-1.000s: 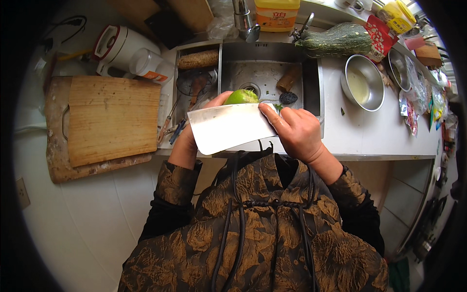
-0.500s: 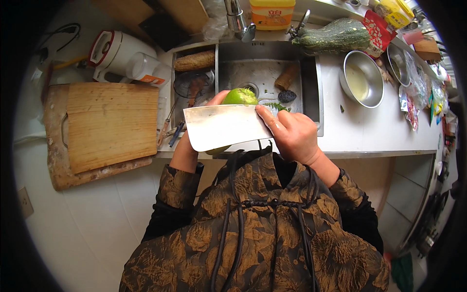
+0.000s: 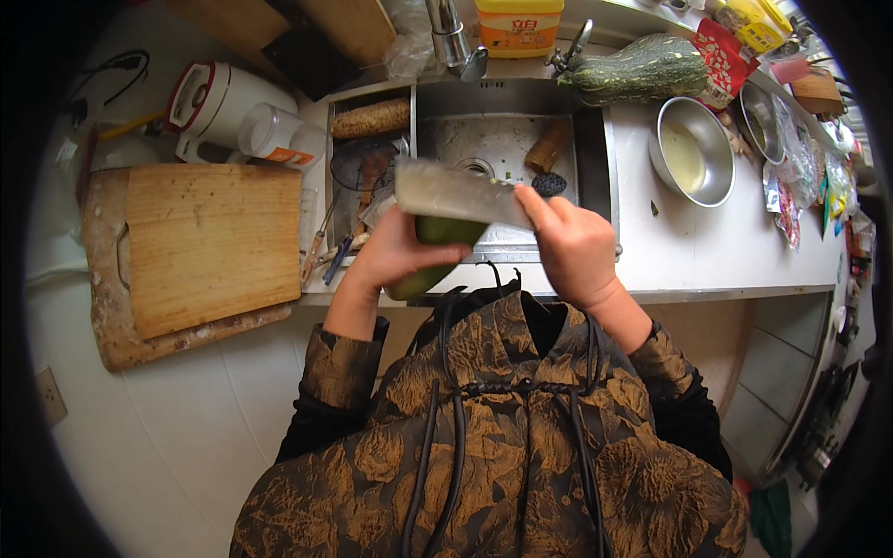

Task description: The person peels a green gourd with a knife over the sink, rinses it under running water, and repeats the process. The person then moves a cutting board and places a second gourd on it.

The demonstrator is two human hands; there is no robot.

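Note:
My right hand [image 3: 574,246] is closed round the handle end of a cleaver [image 3: 451,189], whose broad blade is blurred by motion. The blade lies over the upper part of a long green vegetable [image 3: 449,231], hiding its far end. My left hand [image 3: 391,249] grips the vegetable from the left, thumb across its side. Both hands are above the front edge of the steel sink [image 3: 446,139]. In the sink are a brown cylindrical piece [image 3: 549,146] and a dark scouring ball [image 3: 550,184].
To the left lie stacked wooden cutting boards [image 3: 214,251] and a white appliance [image 3: 228,102]. A long brown root-like piece [image 3: 372,118] rests in the small side basin. Behind the sink stands a faucet [image 3: 451,42]. A large green squash [image 3: 637,70] and a metal bowl [image 3: 693,153] are to the right.
The cleaver has swung up and away from me, its blade tilting to show less of its face. The vegetable's light green end is now covered, and my left thumb shows across it.

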